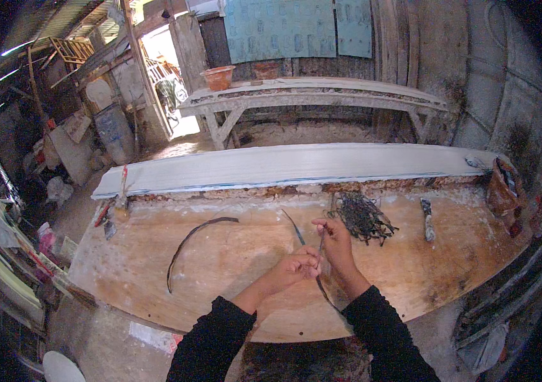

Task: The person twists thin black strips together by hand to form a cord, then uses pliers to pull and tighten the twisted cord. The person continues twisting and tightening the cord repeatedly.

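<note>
My left hand [297, 266] and my right hand [336, 243] are close together over the middle of the wooden board. Between their pinched fingertips runs a thin dark strip [320, 242]. A longer dark strip [294, 224] passes behind the left fingers and comes out below, toward the right sleeve; whether it is held or lies on the board I cannot tell. Further left, another dark strip [189, 240] lies curved on the board. A tangled pile of short dark strips [364, 218] sits just beyond my right hand.
The wooden board [131, 267] has a long white slab [296, 167] along its far edge. A brush [122, 194] stands at the left, a small black-and-white bundle [427, 219] lies right, and a brown bag [504, 188] sits at the right end. Behind is a bench [322, 89] with pots [218, 77].
</note>
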Tool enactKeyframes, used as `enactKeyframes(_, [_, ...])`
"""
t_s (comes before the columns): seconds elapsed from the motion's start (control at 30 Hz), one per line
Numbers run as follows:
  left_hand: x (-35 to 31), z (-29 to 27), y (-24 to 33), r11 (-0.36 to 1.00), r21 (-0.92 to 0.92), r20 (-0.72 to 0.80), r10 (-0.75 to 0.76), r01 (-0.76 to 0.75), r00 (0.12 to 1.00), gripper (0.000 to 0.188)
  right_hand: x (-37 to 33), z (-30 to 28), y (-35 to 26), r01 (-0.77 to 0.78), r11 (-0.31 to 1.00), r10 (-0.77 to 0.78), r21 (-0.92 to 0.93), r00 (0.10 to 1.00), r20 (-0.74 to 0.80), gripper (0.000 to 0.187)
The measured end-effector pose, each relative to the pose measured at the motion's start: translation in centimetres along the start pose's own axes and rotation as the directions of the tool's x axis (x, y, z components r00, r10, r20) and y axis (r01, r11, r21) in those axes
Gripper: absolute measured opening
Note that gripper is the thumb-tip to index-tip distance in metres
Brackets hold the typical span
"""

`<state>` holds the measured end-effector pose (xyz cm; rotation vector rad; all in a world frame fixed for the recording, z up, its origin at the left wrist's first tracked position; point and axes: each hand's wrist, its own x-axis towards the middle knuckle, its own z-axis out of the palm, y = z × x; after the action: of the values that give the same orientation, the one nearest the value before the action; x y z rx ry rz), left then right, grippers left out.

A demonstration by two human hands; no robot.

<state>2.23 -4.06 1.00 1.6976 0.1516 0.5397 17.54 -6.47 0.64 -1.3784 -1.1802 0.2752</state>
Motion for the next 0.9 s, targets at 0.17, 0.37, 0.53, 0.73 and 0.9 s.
enactKeyframes(0.17, [-0.1,-0.4,-0.2,0.996,-0.033,0.043,0.087,-0.086,0.995,0.01,-0.1,0.0,-0.8,-0.062,0.994,0.06,0.087,0.998,0.026,0.011])
enactKeyframes(0.37, [-0.2,-2.2,0.2,0.991,0.127,-0.326,0.071,-0.031,0.943,0.008,0.4,-0.6,-0.7,-0.106,0.994,0.105,-0.01,0.992,-0.063,0.008])
enactKeyframes(0.53, [-0.1,-5.6,-0.9,0.984,0.157,-0.656,0.038,0.087,0.753,0.009,0.3,-0.3,1.6,-0.046,0.997,0.048,0.058,0.998,-0.034,0.006])
enactKeyframes(0.73, [-0.7,-7.7,-2.6,0.863,0.447,-0.746,0.216,0.233,0.63,0.009,-2.0,0.6,-2.8,-0.422,0.833,0.219,0.357,0.845,0.488,0.011])
enactKeyframes(0.9, [-0.2,-6.9,-2.0,0.894,0.371,-0.803,0.173,0.251,0.57,0.008,-2.9,0.4,-5.7,-0.519,0.815,0.18,0.257,0.649,0.739,0.017])
